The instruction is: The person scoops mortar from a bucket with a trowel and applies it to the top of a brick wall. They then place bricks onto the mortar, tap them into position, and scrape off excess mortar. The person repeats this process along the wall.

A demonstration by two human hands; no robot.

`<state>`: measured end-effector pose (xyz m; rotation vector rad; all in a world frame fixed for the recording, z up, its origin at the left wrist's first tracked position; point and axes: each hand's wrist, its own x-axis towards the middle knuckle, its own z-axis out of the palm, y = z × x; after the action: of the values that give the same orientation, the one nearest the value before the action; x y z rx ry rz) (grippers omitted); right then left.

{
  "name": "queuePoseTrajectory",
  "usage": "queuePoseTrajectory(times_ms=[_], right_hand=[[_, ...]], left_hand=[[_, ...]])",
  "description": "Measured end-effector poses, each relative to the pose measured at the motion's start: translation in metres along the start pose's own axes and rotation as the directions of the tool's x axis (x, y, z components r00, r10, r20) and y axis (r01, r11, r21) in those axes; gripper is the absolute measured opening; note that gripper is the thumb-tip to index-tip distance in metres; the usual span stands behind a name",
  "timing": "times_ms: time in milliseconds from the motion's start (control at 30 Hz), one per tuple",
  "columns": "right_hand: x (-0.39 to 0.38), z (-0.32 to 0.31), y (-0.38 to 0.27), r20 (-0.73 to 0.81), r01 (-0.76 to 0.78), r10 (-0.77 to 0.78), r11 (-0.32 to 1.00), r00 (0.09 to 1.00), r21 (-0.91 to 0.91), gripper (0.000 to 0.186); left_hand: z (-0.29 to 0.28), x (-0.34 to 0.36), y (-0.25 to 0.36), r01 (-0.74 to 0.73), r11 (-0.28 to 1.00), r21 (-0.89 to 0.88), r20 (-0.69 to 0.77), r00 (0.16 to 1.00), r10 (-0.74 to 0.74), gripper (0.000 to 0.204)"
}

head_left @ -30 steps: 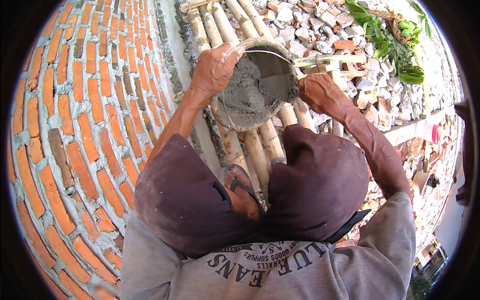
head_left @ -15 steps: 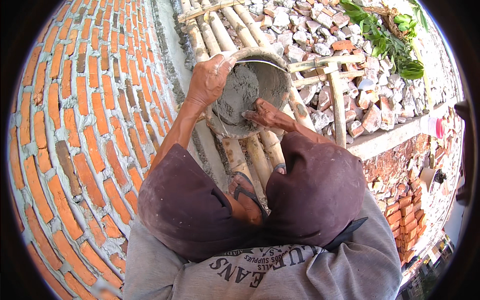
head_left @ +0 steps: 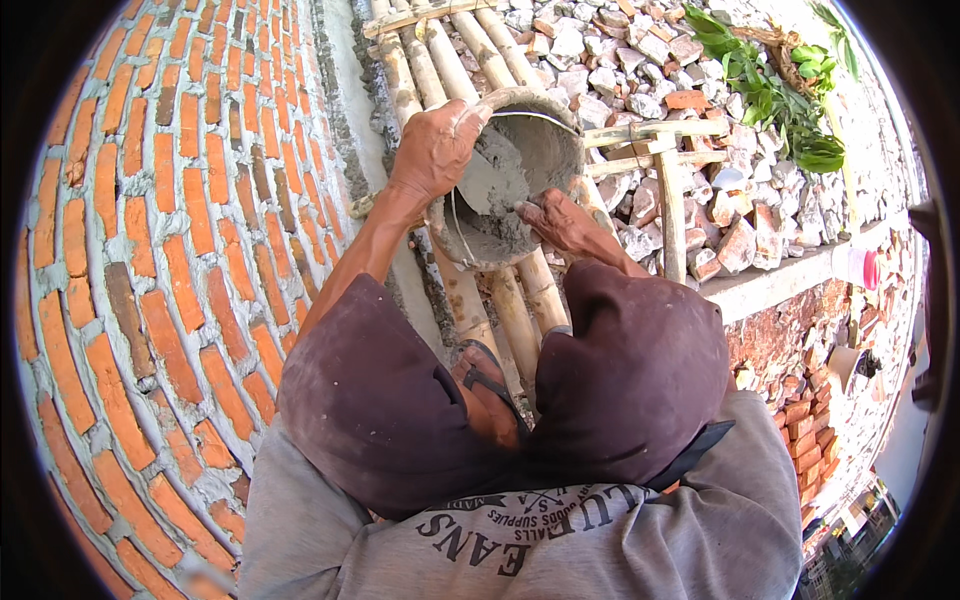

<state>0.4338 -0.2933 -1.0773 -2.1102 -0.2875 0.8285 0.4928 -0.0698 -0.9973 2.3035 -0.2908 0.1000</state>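
A round, mortar-caked bucket (head_left: 556, 178) is tilted over the bamboo poles before me, with wet grey mortar (head_left: 497, 178) inside. My left hand (head_left: 437, 150) is closed at its upper left rim. A thin pale wire handle (head_left: 540, 118) runs from beside that hand across the far side of the opening. My right hand (head_left: 570, 222) reaches over the near right rim, its fingers bent and close together, their tips at the mortar. What they hold, if anything, is hidden.
Bamboo poles (head_left: 515, 320) form the platform under my sandalled foot (head_left: 487, 385). An orange brick wall (head_left: 170, 300) rises on the left. A bamboo frame (head_left: 672, 210), broken rubble (head_left: 640, 75) and leafy branches (head_left: 770, 95) are on the right. Stacked bricks (head_left: 808, 435) lie lower right.
The bucket has tilted and shifted slightly, and its mortar sits differently, baring more inner wall at the near side. My left hand moved a little right, and my right hand slightly up and right.
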Motion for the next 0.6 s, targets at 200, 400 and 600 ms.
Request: queuePoseTrajectory(times_ms=[200, 400, 600], right_hand=[[-0.039, -0.076, -0.012, 0.075, 0.288, -0.336, 0.649, 0.939, -0.704, 0.011], [0.003, -0.05, -0.007, 0.175, 0.204, -0.107, 0.583, 0.979, -0.786, 0.009], [0.047, 0.044, 0.032, -0.053, 0.552, -0.635, 0.707, 0.771, -0.441, 0.016]], left_hand=[[-0.003, -0.004, -0.002, -0.137, 0.983, 0.118, 0.04, 0.99, 0.133, 0.035], [0.001, 0.004, -0.007, -0.108, 0.993, 0.049, -0.012, 0.994, 0.109, 0.034], [0.002, 0.005, -0.001, -0.101, 0.994, 0.036, -0.046, 0.994, 0.102, 0.033]])
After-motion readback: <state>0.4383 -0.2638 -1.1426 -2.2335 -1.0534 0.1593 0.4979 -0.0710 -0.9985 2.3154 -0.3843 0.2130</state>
